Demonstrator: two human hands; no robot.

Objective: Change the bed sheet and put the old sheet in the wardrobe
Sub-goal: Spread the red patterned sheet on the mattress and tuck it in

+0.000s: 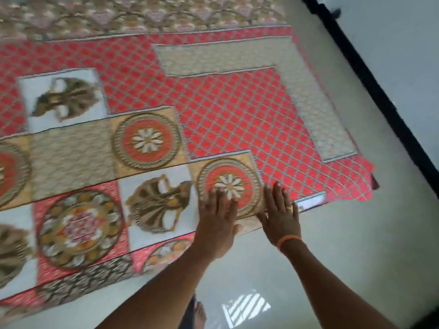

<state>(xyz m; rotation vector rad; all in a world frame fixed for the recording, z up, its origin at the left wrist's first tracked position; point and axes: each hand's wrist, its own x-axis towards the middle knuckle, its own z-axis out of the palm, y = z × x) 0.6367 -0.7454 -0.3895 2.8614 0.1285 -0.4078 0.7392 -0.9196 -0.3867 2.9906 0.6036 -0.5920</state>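
Bare foot (200, 315) at the very bottom edge, standing on a shiny pale floor (332, 245) with a striped patch of window light (245, 308) just beside it. Both forearms reach up from there to the sheet (147, 110), which is spread flat on the floor and fills most of the view, all red lattice, beige bands, round flower medallions and brown fan shapes. Everything is a bit motion-blurred, so fine detail is mushy. Left hand (217, 217) lies palm down on the sheet's near edge, fingers straight and slightly spread, tips reaching onto a red medallion with a white flower (229, 184). Right hand (280, 211) is just beside it, also flat, fingers straight and close together, pressing where the sheet's edge meets the floor; neither hand is pinching or gripping any cloth. That hand has a ring (289, 207) on one finger and an orange band (288, 241) at the wrist. Sheet's right corner (369, 184) is a little lifted or folded, hard to tell which. Beyond that corner, a black strip (370, 91) runs diagonally along the base of a pale wall (403, 43).
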